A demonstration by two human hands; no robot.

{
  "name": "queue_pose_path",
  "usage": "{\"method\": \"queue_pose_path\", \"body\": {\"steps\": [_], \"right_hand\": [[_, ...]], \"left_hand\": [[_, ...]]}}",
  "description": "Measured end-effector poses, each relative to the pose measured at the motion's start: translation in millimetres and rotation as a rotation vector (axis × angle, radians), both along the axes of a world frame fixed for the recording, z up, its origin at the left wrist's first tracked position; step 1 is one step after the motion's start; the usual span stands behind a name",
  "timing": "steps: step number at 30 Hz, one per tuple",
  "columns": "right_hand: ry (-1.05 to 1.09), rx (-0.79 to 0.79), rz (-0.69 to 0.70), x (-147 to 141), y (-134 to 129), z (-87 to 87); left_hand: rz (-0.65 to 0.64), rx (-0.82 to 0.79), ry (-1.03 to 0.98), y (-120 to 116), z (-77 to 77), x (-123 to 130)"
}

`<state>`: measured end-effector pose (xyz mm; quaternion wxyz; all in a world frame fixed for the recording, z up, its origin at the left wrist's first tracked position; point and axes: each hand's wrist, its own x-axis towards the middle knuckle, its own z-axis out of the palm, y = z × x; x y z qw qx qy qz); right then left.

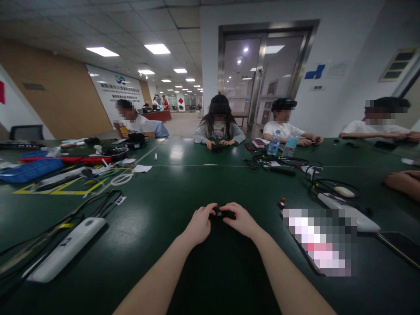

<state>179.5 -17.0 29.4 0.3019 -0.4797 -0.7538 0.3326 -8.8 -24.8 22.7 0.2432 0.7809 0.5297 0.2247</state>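
A small black object (218,211) with a lighter grey patch lies low over the dark green table top (147,245), in front of me. My left hand (199,224) is closed on its left end, thumb and fingers bent around it. On the other end, my right hand (242,220) is closed as well, with thumb and forefinger pinching the dark piece. My fingers cover much of the object, and its exact kind cannot be made out. Both forearms reach in from the bottom edge of the view.
To the right lie a blurred-out phone-like slab (316,245), a tiny red-and-black piece (281,202), and a white power strip (351,213). Another white strip (67,249) with cables is at left, behind it a blue tray (33,169). Bottles (273,144) stand farther back. Several people sit around the table.
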Motion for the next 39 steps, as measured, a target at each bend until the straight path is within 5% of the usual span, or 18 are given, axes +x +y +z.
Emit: {"method": "queue_pose_path", "body": {"steps": [15, 31, 39], "right_hand": [[-0.182, 0.050, -0.120, -13.8, 5.1, -7.8], [-0.245, 0.128, -0.088, -18.8, 3.6, -5.3], [-0.178, 0.026, -0.084, -15.4, 6.0, -4.6]], "left_hand": [[-0.050, -0.058, -0.223, 8.6, -10.3, -0.3], [-0.073, -0.111, -0.386, 12.4, -13.3, -2.1], [-0.028, -0.026, -0.152, 12.4, -9.4, -1.8]]}}
